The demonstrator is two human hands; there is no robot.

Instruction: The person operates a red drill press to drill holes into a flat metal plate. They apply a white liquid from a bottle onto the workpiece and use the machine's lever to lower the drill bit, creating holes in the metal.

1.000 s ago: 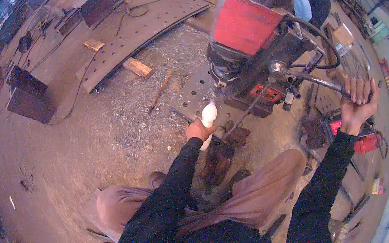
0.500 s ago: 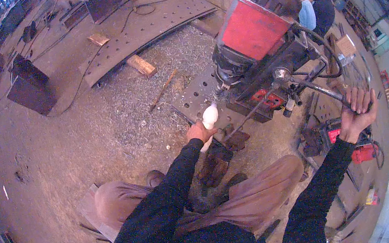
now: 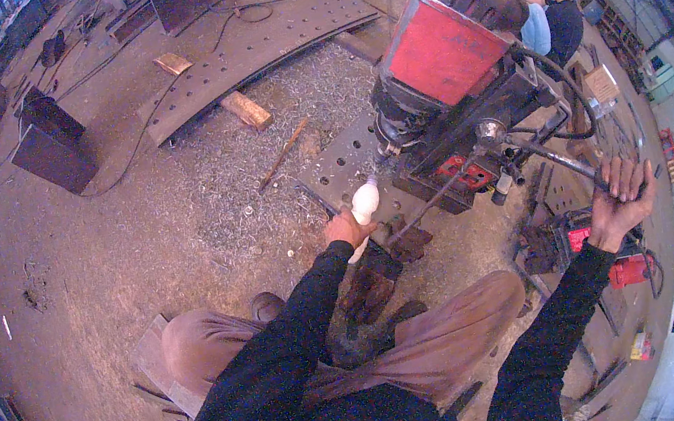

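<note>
My left hand (image 3: 345,229) is closed around a white squeeze bottle (image 3: 365,200), its nozzle tilted up toward the lower end of a red and black magnetic drill (image 3: 444,51). The drill stands on a steel plate (image 3: 337,168) with several round holes. Out to the right, my right hand (image 3: 622,207) has its fingers wrapped over the end of the drill's feed lever (image 3: 556,158). The cutter tip under the drill is hard to make out behind the nozzle.
Metal shavings (image 3: 225,200) litter the ground left of the plate. Beyond lie a long perforated plate (image 3: 266,58), a wood block (image 3: 247,110) and dark steel box pieces (image 3: 53,158). A cable hangs behind the drill. Another person (image 3: 561,23) sits at the far right.
The view has shifted very slightly. Both hands keep their grips, with the bottle and the lever in nearly the same places.
</note>
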